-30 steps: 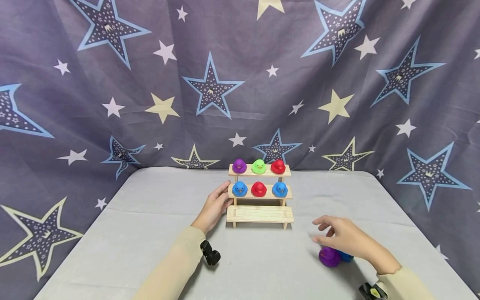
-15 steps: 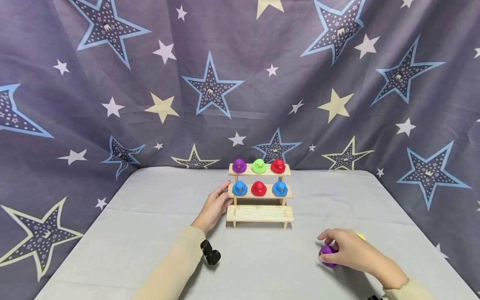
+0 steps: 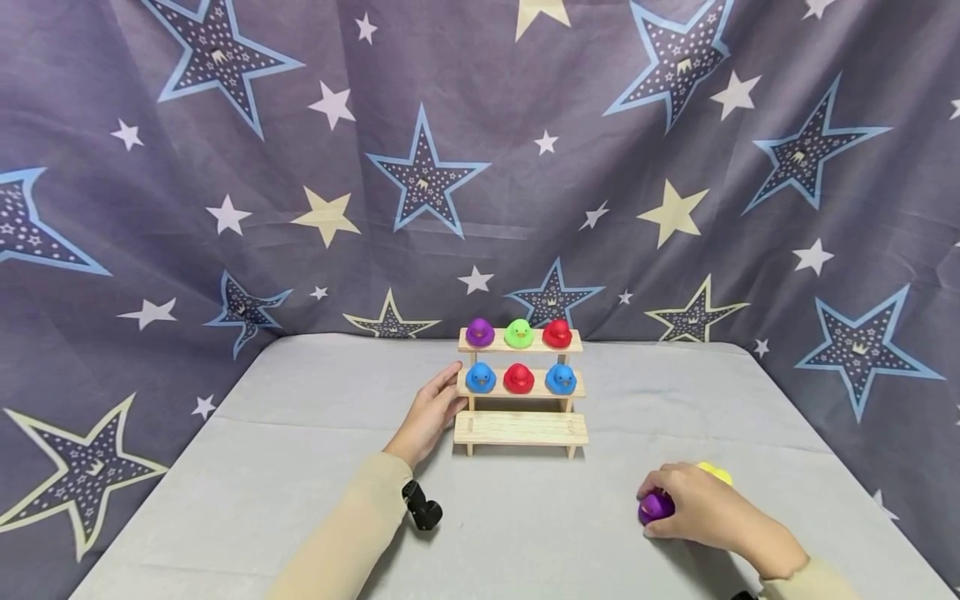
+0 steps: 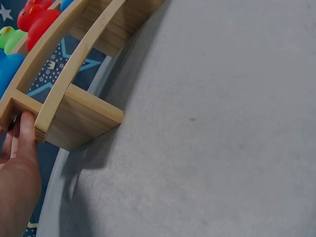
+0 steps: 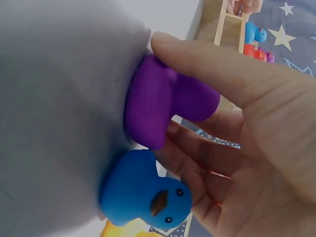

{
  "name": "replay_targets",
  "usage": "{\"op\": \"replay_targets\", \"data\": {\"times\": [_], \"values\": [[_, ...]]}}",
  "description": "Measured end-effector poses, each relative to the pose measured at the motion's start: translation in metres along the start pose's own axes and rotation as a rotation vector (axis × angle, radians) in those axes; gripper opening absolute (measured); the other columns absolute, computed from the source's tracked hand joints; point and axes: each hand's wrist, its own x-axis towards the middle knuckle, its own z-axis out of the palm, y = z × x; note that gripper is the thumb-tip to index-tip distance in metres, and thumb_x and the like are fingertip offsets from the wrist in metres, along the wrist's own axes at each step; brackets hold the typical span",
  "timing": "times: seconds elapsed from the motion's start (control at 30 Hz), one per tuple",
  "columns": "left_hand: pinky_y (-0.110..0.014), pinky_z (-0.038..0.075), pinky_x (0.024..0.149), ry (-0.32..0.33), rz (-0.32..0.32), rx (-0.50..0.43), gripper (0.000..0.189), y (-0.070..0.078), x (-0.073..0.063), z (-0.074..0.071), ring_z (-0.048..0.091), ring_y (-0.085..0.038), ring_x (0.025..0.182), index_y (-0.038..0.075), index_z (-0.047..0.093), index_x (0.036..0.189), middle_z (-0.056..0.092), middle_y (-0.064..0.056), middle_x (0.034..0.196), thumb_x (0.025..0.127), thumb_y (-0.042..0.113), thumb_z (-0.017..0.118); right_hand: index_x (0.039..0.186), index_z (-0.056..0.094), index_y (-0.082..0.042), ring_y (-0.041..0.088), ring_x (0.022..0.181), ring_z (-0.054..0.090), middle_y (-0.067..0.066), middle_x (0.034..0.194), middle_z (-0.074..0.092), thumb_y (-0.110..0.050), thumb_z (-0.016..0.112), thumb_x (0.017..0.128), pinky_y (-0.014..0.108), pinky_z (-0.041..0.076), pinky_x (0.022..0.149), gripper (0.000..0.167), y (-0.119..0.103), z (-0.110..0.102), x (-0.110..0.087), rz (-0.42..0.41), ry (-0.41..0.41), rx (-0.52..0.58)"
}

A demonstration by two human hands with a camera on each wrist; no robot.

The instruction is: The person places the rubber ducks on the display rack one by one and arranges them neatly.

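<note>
Purple and smooth, a toy duck [image 5: 149, 106] is sitting between the pinching thumb and fingers of the right hand [image 3: 701, 510], a blue duck [image 5: 136, 187] is resting just beside those fingers, and the straight-fingered left hand [image 3: 427, 422] is touching a wooden stand [image 3: 521, 427].

A dark purple-grey fabric curtain [image 3: 465, 67] with printed blue-edged, white and pale-yellow stars [image 3: 327, 217] hangs behind; a pale grey, cloth-covered surface [image 3: 315, 392] spreads before it.
</note>
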Motion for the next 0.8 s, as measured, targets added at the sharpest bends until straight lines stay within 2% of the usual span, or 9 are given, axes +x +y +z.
{"op": "replay_targets", "data": {"times": [0.33,0.57,0.8], "values": [[-0.031,0.043,0.112,-0.001,0.003,-0.002,0.056,0.002,-0.002,0.001,0.04,-0.032,0.14,0.002,0.027,0.157,0.033,-0.021,0.155,0.103,0.004,0.043,0.092,0.073,-0.021,0.005,0.082,0.057,-0.017,0.087,0.059,-0.033,0.091,0.066,0.028,0.056,0.068,0.034,-0.003,-0.003,0.0,0.026,-0.02,-0.022],[-0.026,0.045,0.109,0.012,-0.014,0.0,0.055,0.002,-0.002,0.001,0.043,-0.028,0.138,0.004,0.03,0.157,0.037,-0.017,0.153,0.103,0.006,0.044,0.094,0.074,-0.024,0.006,0.082,0.059,-0.017,0.087,0.059,-0.037,0.091,0.066,0.028,0.056,0.067,0.035,-0.008,-0.006,0.001,0.037,-0.005,-0.056],[-0.027,0.045,0.109,0.009,-0.008,0.001,0.055,0.001,-0.001,0.001,0.041,-0.029,0.139,0.004,0.029,0.157,0.035,-0.018,0.155,0.103,0.005,0.043,0.099,0.075,-0.023,0.011,0.086,0.062,-0.016,0.09,0.061,-0.038,0.089,0.068,0.034,0.057,0.069,0.037,-0.01,-0.014,0.004,0.054,-0.012,-0.075]]}}
